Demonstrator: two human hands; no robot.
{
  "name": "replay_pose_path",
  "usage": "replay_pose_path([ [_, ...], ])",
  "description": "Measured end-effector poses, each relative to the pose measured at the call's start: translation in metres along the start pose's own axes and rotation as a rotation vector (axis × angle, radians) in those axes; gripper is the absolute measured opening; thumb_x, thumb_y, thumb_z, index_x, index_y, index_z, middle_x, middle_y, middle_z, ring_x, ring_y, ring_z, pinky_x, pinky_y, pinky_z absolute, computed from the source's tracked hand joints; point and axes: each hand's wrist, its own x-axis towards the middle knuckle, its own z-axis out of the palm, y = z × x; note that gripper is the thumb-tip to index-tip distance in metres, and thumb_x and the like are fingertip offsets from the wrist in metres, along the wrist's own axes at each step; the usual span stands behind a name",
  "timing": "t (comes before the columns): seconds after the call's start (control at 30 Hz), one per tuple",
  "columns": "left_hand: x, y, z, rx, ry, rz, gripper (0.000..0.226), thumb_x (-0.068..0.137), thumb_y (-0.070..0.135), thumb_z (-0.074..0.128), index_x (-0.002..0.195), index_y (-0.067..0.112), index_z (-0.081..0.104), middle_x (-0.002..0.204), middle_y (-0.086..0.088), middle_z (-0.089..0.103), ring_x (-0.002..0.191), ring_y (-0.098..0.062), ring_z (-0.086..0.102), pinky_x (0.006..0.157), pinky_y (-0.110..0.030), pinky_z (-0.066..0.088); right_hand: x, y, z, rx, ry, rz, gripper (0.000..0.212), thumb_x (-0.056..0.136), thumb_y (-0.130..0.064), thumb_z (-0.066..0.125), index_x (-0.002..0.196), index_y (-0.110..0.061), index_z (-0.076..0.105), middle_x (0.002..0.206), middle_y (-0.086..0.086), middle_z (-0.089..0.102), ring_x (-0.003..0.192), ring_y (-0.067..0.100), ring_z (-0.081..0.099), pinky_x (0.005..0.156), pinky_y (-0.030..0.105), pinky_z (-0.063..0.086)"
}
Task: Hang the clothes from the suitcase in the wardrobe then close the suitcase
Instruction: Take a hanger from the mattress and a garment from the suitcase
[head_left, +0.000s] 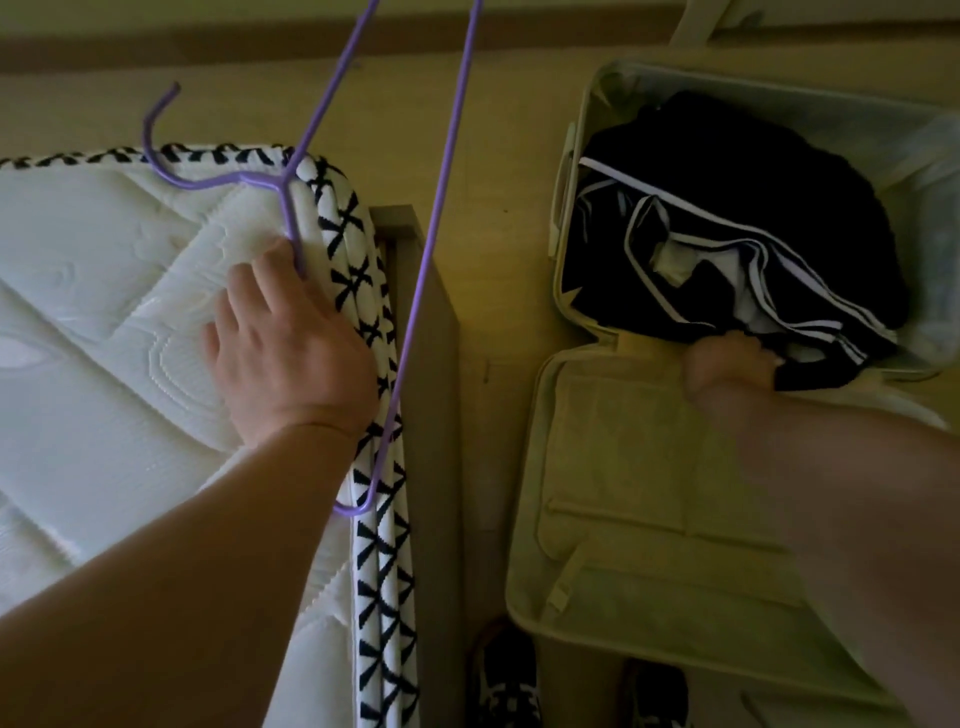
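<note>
A purple wire hanger (441, 208) lies over the corner of a white mattress (104, 322), its hook pointing left and its long bar reaching past the bed edge. My left hand (288, 348) rests on the mattress corner with its fingertips on the hanger's neck. On the floor at the right, a pale open suitcase (623, 519) holds black clothes with white stripes (727, 234) in its far half. My right hand (727, 364), blurred, grips the near edge of the black clothes at the suitcase's hinge.
The mattress has black-and-white patterned piping and sits in a wooden bed frame (431, 364). A strip of tan floor (498, 312) runs between bed and suitcase. My patterned shoes (506, 675) show at the bottom. A baseboard runs along the top.
</note>
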Motion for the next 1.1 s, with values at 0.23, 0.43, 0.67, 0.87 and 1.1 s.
replay_pose_path([
  [0.23, -0.001, 0.002, -0.006, -0.005, 0.001, 0.001, 0.037, 0.099, 0.025, 0.024, 0.124, 0.006, 0.045, 0.110, -0.019, 0.056, 0.096, -0.037, 0.052, 0.086, -0.049, 0.038, -0.083, -0.039, 0.012, 0.501, 0.028, -0.075, 0.041, 0.090, -0.016, 0.056, 0.128, -0.010, 0.040, 0.124, 0.016, 0.050, 0.112, 0.036, 0.051, 0.093, 0.046, 0.046],
  [0.43, -0.005, 0.007, -0.014, 0.006, -0.025, -0.007, 0.032, 0.101, 0.020, 0.026, 0.124, 0.005, 0.042, 0.111, -0.024, 0.053, 0.099, -0.040, 0.051, 0.088, -0.052, 0.038, -0.175, 0.001, 0.038, 0.572, -0.232, -0.068, 0.071, 0.089, 0.001, 0.048, 0.150, -0.017, 0.017, 0.130, 0.013, 0.051, 0.115, 0.031, 0.056, 0.092, 0.042, 0.052],
  [0.67, 0.006, 0.028, -0.065, -0.127, -0.259, -0.190, 0.031, 0.102, 0.021, 0.029, 0.124, 0.005, 0.043, 0.114, -0.026, 0.059, 0.102, -0.043, 0.056, 0.087, -0.053, 0.044, -0.270, 0.059, -0.008, 0.676, -0.165, -0.029, 0.074, 0.095, -0.005, 0.048, 0.154, -0.017, 0.005, 0.122, 0.007, 0.058, 0.101, 0.024, 0.064, 0.074, 0.033, 0.054],
  [0.87, -0.008, 0.101, -0.178, -0.404, -0.460, -0.256, 0.031, 0.104, 0.030, 0.034, 0.113, 0.009, 0.055, 0.101, -0.021, 0.064, 0.094, -0.039, 0.060, 0.083, -0.047, 0.050, -0.325, 0.134, -0.130, 0.672, -0.117, -0.047, 0.072, 0.100, -0.015, 0.051, 0.153, -0.005, 0.005, 0.154, 0.011, 0.031, 0.136, 0.027, 0.041, 0.105, 0.032, 0.039],
  [1.1, -0.032, 0.176, -0.357, -0.484, -0.472, 0.030, 0.021, 0.102, 0.044, 0.033, 0.103, 0.028, 0.046, 0.088, -0.010, 0.066, 0.076, -0.032, 0.061, 0.071, -0.042, 0.054, -0.424, 0.251, -0.286, 1.031, -0.061, -0.131, 0.028, 0.077, -0.021, 0.073, 0.102, -0.013, 0.067, 0.102, 0.012, 0.069, 0.091, 0.029, 0.067, 0.076, 0.033, 0.055],
])
